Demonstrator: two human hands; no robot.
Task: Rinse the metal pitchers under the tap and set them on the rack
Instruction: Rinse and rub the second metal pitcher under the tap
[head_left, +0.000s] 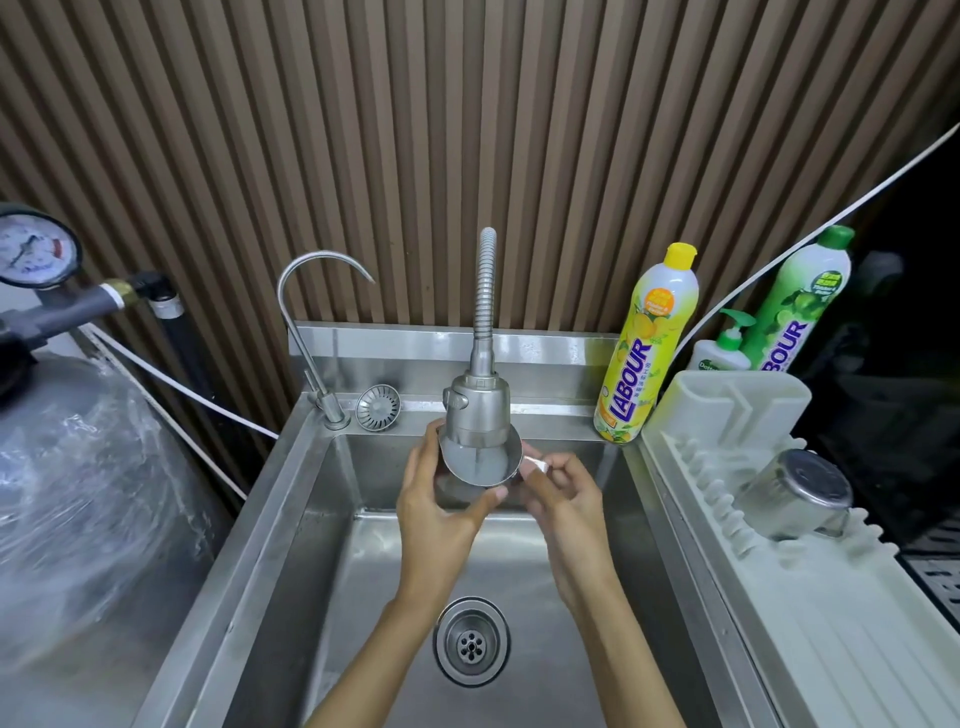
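Head view: 1 metal pitcher (480, 465) sits directly under the spray tap (477, 410), over the far end of the sink (291, 519), its mouth tilted toward the near side. The left hand (441, 501) wraps around its body, and the right hand (563, 499) pinches the handle. Wet steel probably calls for a firm grip: roll the mouth under the stream, then tip it out fully. A 2nd pitcher (795, 493) rests upturned on the rack (810, 623) at right.
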